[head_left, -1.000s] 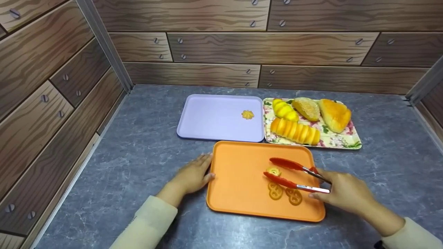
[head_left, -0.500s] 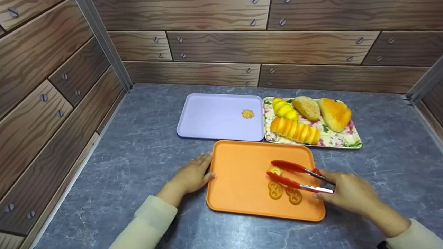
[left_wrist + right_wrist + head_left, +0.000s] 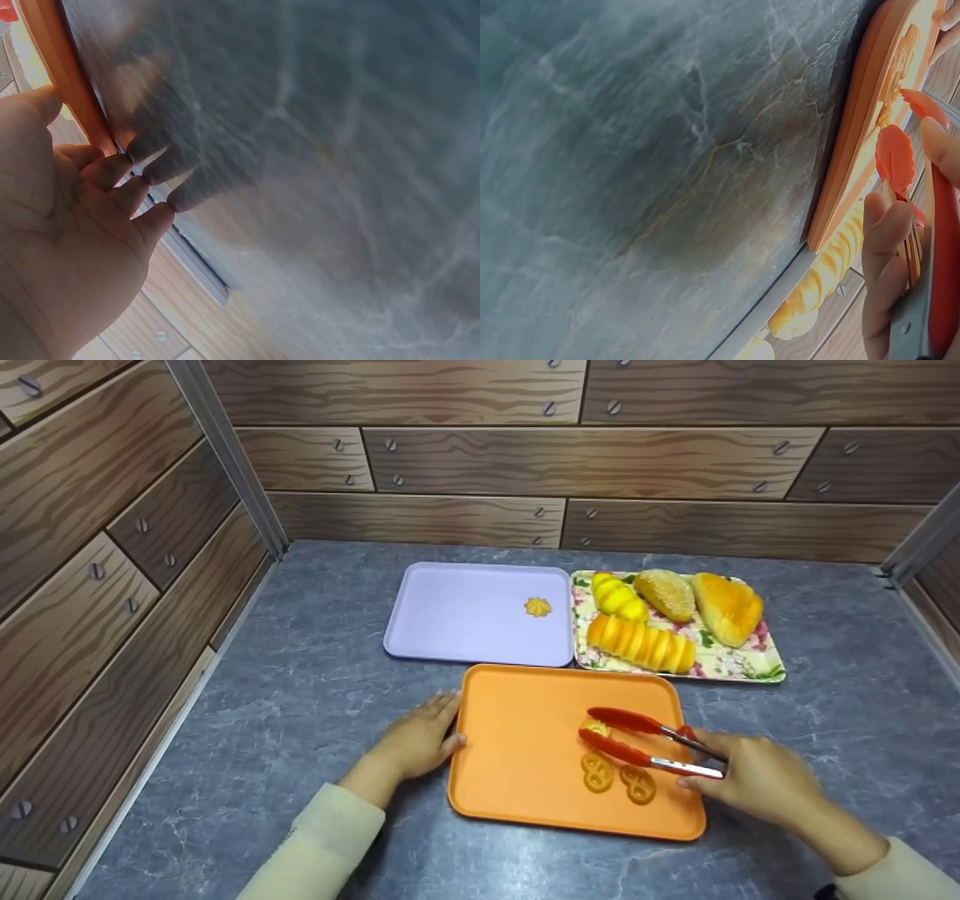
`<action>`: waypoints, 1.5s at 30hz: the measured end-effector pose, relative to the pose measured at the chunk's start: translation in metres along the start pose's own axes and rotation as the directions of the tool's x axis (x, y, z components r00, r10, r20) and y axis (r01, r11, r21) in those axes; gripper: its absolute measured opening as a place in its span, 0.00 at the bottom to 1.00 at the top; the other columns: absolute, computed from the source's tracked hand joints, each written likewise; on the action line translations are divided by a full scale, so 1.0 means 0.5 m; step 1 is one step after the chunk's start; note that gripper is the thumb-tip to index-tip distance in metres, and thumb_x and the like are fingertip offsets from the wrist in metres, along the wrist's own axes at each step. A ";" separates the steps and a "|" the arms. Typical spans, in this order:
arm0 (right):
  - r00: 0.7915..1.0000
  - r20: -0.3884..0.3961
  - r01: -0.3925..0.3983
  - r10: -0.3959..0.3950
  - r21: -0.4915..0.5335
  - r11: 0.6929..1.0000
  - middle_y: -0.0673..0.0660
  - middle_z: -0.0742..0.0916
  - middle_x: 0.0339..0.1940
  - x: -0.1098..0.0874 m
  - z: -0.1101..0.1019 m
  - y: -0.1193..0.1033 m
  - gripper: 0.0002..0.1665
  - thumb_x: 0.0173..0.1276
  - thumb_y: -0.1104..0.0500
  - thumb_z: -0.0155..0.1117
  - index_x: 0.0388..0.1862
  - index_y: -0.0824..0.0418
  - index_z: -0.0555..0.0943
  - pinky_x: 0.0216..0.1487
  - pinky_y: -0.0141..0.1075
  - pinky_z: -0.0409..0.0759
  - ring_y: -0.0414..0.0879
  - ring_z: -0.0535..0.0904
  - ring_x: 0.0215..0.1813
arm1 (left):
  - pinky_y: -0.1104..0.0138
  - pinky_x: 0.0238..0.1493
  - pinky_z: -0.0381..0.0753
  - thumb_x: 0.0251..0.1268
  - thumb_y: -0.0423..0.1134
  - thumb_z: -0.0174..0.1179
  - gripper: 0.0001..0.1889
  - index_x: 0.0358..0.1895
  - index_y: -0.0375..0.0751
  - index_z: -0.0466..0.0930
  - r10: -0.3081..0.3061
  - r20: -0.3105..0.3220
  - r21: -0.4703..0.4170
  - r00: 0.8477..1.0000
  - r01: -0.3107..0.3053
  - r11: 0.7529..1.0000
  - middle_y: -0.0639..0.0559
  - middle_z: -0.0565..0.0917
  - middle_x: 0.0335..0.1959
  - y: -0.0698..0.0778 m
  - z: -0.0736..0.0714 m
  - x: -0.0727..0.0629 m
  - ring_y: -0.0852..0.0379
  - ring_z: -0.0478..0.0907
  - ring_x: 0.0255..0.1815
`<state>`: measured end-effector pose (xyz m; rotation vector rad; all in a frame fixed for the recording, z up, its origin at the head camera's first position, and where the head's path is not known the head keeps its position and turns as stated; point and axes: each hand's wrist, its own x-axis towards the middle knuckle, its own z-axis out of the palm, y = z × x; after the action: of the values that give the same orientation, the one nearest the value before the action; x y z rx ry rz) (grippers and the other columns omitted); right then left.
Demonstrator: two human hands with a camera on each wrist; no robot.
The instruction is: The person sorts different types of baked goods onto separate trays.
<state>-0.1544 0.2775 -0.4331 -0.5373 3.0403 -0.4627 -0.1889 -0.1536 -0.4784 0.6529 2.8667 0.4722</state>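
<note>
My right hand (image 3: 757, 774) grips metal tongs (image 3: 611, 748) with red scalloped heads, held over the right half of the orange tray (image 3: 517, 750). Between the red heads sits a small pale yellow swirl cookie (image 3: 597, 727), partly covered by the nearer head. Two pretzel-shaped cookies lie just below the tongs, a left pretzel (image 3: 598, 774) and a right pretzel (image 3: 638, 786). At the tray's left side rests my left hand (image 3: 416, 744), thumb on the rim and relaxed fingers along the outer wall. In the left wrist view, its fingertips meet the tabletop beside the orange wall.
Behind the orange tray lies a lilac tray (image 3: 457, 615) with one flower-shaped cookie (image 3: 537, 607). To its right, a floral tray (image 3: 739, 666) bears several breads, among them a sliced loaf (image 3: 641, 643) and a triangular bun (image 3: 726, 609). Wood-patterned walls (image 3: 465, 457) enclose the grey table.
The tongs and right hand have shifted slightly right, and the red heads have drawn a little closer around the swirl cookie. My left hand stays where it was.
</note>
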 end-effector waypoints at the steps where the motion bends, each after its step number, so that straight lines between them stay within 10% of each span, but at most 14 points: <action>1: 1.000 -0.002 0.001 -0.001 0.000 1.000 0.66 0.86 0.43 0.000 0.000 0.000 0.49 0.46 0.30 0.71 0.56 0.65 0.80 0.26 0.54 0.77 0.61 0.83 0.37 | 0.51 0.69 0.54 0.74 0.52 0.47 0.34 0.74 0.37 0.52 -0.001 0.000 -0.001 1.000 0.001 1.000 0.42 0.58 0.73 0.000 0.000 0.000 0.44 0.51 0.73; 14: 0.999 0.004 -0.047 0.047 0.066 0.997 0.52 0.85 0.27 0.022 -0.018 -0.018 0.49 0.50 0.34 0.72 0.60 0.67 0.77 0.16 0.36 0.60 0.42 0.64 0.17 | 0.50 0.69 0.55 0.73 0.52 0.47 0.34 0.75 0.37 0.51 -0.013 0.016 -0.008 1.000 0.013 1.000 0.42 0.58 0.73 0.004 -0.004 0.001 0.44 0.51 0.73; 45: 0.994 -0.047 -0.101 0.102 0.025 0.995 0.70 0.81 0.53 0.213 -0.025 -0.079 0.55 0.53 0.27 0.63 0.66 0.66 0.72 0.32 0.56 0.75 0.64 0.80 0.43 | 0.51 0.70 0.54 0.73 0.55 0.45 0.35 0.75 0.39 0.50 -0.016 0.021 -0.013 1.000 0.017 1.000 0.43 0.57 0.74 0.002 -0.002 -0.001 0.45 0.50 0.74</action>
<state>-0.2425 0.2095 -0.4060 -0.3743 3.0860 -0.5117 -0.1884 -0.1530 -0.4771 0.6277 2.8442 0.4787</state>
